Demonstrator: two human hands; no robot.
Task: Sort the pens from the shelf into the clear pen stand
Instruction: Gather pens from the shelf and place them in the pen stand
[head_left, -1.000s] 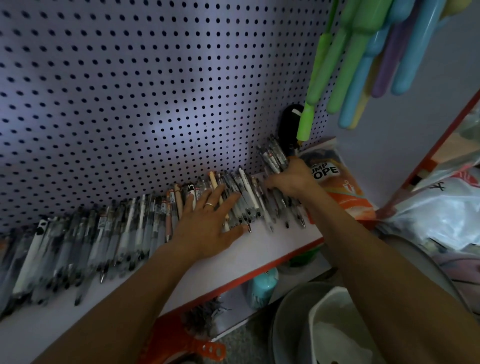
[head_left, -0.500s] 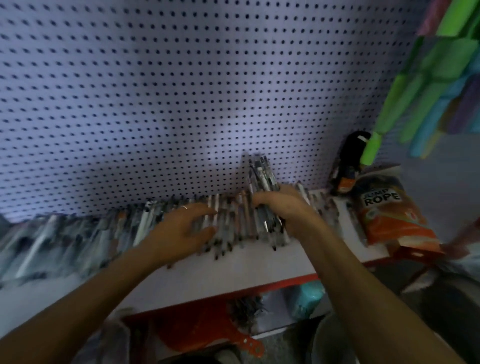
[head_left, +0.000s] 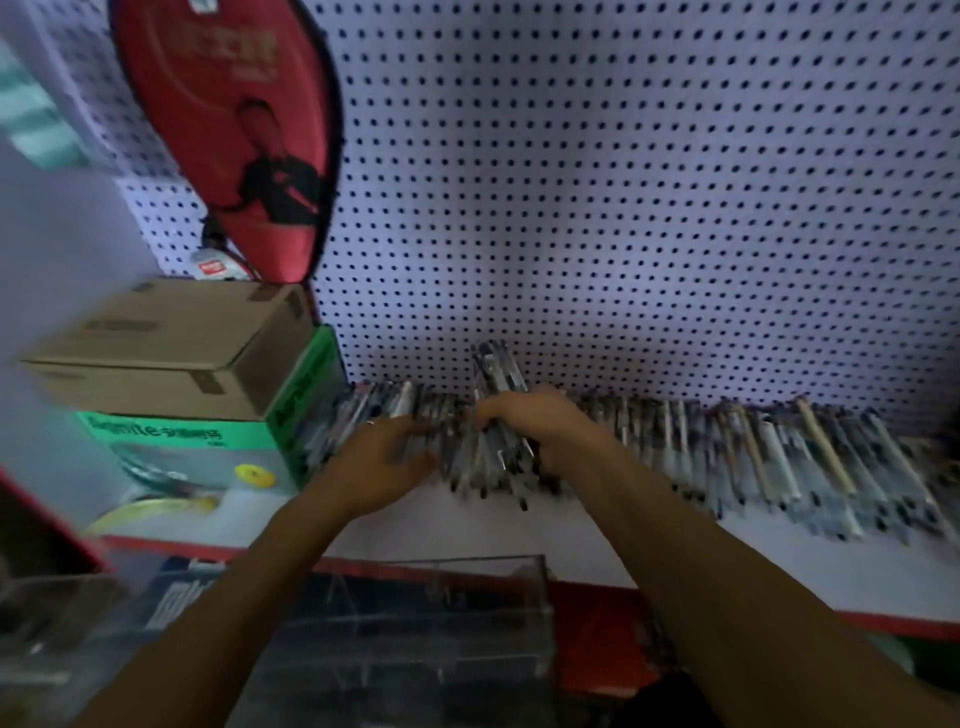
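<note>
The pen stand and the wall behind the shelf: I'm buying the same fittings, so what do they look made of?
The pen stand looks like clear acrylic or similar hard plastic: see-through walls, bright straight edges, glossy. The back wall looks like painted metal pegboard, pale and matt, with even rows of small holes; painted hardboard cannot be ruled out.

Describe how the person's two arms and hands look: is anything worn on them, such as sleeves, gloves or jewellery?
Both forearms are bare; no sleeves, gloves, watch or bracelet show in the frame. The left hand wears a thin, pale ring on one finger. The right hand shows no ring that I can see, though the picture is blurred.
</note>
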